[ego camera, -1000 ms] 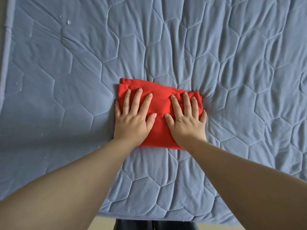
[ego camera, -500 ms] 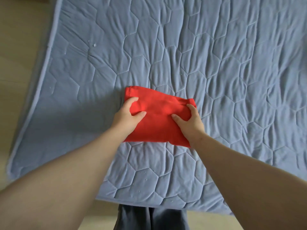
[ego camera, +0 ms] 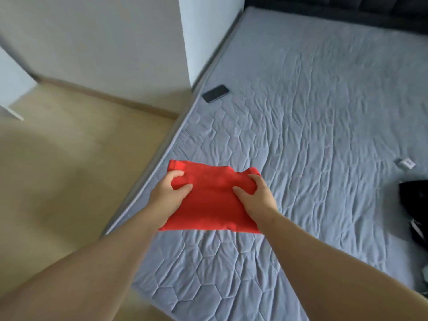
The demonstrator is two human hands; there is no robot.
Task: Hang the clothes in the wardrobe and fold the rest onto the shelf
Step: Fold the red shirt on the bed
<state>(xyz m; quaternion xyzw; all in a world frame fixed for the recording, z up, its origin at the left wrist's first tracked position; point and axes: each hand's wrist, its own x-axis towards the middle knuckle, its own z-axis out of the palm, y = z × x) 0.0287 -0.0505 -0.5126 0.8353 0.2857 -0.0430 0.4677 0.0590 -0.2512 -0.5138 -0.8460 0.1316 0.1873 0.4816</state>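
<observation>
The bed [ego camera: 324, 135] takes up most of the view, spread with a blue-grey quilted cover stitched in hexagons and creased all over. The wooden floor [ego camera: 69, 170] runs along the bed's left side. A white upright panel [ego camera: 115, 42] stands on that floor, and its corner comes close to the bed's left edge, towards the far end. A dark padded piece [ego camera: 347, 8] lies across the far end of the bed; the view is too blurred to tell what it is.

The folded red garment [ego camera: 208, 202] is a flat rectangle held over the near left part of the bed, just inside the bed's left edge. Whether its underside touches the cover cannot be told.

Both hands hold it, with bare forearms reaching in from the near end of the bed. The left hand [ego camera: 165, 193] grips the garment's left side, thumb on top and fingers curled into the cloth. The right hand [ego camera: 258, 196] grips the right side the same way, bunching the cloth a little at the far corner.

A black bundle [ego camera: 414, 195] lies at the bed's right edge, partly cut off. A dark phone [ego camera: 215, 93] lies flat on the bed near its left edge, beside the panel's corner. A small white object [ego camera: 407, 163] sits on the bed near the black bundle, on its far side.
</observation>
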